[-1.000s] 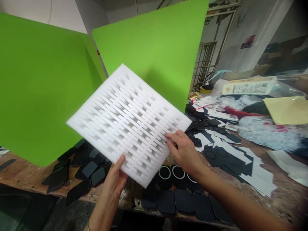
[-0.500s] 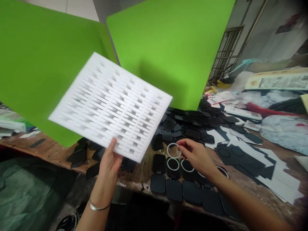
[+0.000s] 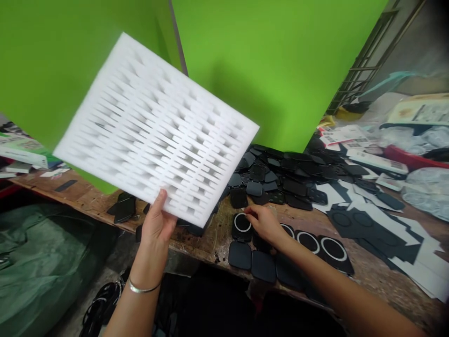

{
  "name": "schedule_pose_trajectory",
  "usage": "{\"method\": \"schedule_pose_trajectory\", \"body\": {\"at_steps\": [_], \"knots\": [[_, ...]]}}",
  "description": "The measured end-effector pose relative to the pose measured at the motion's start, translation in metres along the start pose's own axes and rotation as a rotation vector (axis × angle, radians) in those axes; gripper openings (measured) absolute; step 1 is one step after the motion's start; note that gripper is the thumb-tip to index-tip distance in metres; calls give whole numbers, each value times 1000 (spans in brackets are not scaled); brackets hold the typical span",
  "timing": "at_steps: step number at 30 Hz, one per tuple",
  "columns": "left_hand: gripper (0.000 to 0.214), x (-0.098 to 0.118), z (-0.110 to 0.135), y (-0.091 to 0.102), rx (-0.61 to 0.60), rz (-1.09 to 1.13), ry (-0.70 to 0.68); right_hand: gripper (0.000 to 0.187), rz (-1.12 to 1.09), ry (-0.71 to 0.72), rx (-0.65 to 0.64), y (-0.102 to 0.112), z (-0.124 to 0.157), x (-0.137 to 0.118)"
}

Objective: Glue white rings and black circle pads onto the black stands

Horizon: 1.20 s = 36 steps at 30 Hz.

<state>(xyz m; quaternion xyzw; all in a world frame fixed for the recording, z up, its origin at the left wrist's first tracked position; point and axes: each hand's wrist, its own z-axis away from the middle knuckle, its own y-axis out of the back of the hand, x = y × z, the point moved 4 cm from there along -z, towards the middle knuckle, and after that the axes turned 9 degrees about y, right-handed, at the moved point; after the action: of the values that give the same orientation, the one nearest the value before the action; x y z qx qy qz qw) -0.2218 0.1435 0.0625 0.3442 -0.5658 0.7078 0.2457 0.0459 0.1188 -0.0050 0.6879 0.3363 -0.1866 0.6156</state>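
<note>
My left hand (image 3: 157,224) grips the lower edge of a white slotted foam sheet (image 3: 138,112), thumb on its front face, holding it up and tilted. My right hand (image 3: 264,225) is closed in a pinch at the upper right rim of a thin white ring (image 3: 235,223). That ring lies on the leftmost black folding square pad (image 3: 242,237). To its right stand several more opened pads in a row, with white rings on their upper halves, such as the ring on one pad (image 3: 345,255). My right hand and forearm hide part of this row.
Behind the row lies a heap of black square pads (image 3: 294,187). White and dark card sheets (image 3: 414,276) spread to the right, near bagged goods (image 3: 426,187). Tall green boards (image 3: 280,61) rise at the back. A green sack (image 3: 52,267) sits left of the wooden table (image 3: 210,243).
My right hand has lowered the white ring onto the leftmost pad, which was bare before. The foam sheet stays in my left hand, and the camera view has shifted.
</note>
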Motion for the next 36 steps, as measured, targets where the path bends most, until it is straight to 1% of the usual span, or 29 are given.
{"method": "schedule_pose_trajectory", "body": {"at_steps": [4, 7, 11, 14, 19, 24, 28, 30, 32, 34, 36], "knots": [[30, -1, 0, 2, -16, 7, 4, 22, 119, 26, -60, -9, -3, 0], [30, -1, 0, 3, -19, 10, 1, 23, 176, 71, -67, -12, -1, -1], [34, 0, -1, 5, -18, -1, -9, 26, 206, 102, -54, -8, 5, -1], [35, -1, -3, 7, 5, -5, 0, 25, 181, 141, -86, -3, 10, 0], [31, -4, -1, 3, 33, 9, 24, 41, 192, 222, -119, -3, 15, -2], [26, -5, 4, -2, 65, 25, 39, 41, 255, 199, -164, -10, 11, -3], [26, -5, 4, -2, 52, 19, 34, 44, 256, 163, -166, -14, 9, -3], [25, -5, 3, -1, 57, 30, 43, 43, 217, 159, -134, -13, 9, -3], [25, -5, 3, 0, 90, 48, 76, 35, 123, 149, -45, -3, 9, -3], [27, -6, 3, 2, 146, 54, 133, 28, -37, 114, 113, 17, 7, 0], [31, -6, 2, 3, 203, 36, 197, 31, -234, 51, 309, 47, 4, 5]]}}
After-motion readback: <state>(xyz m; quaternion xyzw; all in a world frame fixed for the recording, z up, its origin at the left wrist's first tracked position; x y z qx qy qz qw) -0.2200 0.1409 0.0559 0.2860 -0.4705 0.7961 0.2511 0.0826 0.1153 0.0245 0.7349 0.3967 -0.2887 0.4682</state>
